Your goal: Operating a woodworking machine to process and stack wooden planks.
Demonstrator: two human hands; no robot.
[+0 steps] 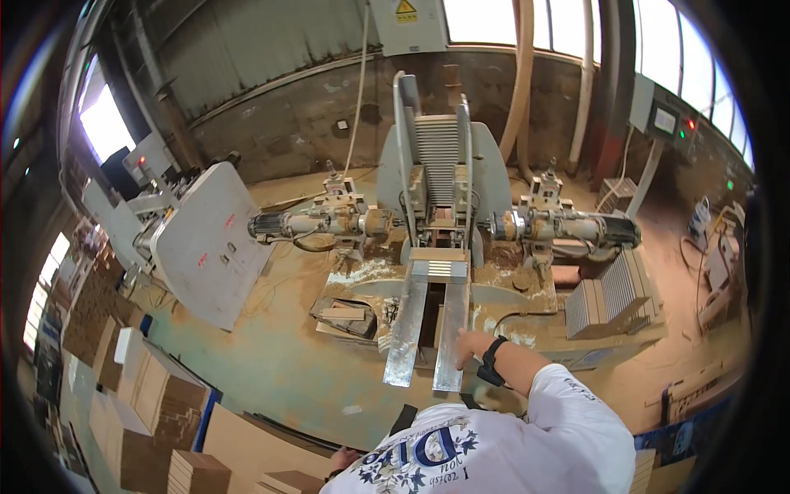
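My right hand (471, 346) reaches forward to the outer edge of the right metal rail (449, 346). Its fingers look apart and hold nothing that I can see; a black band circles that wrist. The left metal rail (406, 337) runs alongside, with a dark gap between the two. At their far end a few light strips (439, 269) lie across the machine's mouth. Low in the picture, my left hand (344, 458) is beside a large flat tan board (251, 440). My shirt partly hides this hand, and its fingers are too small to make out.
Behind the rails, a tall rack (436, 160) holds stacked strips between motor units, left (304, 224) and right (568, 226). More strips (605, 296) stand on the right. Tan board stacks (156, 387) fill the lower left. A white panelled machine (210, 247) stands at left.
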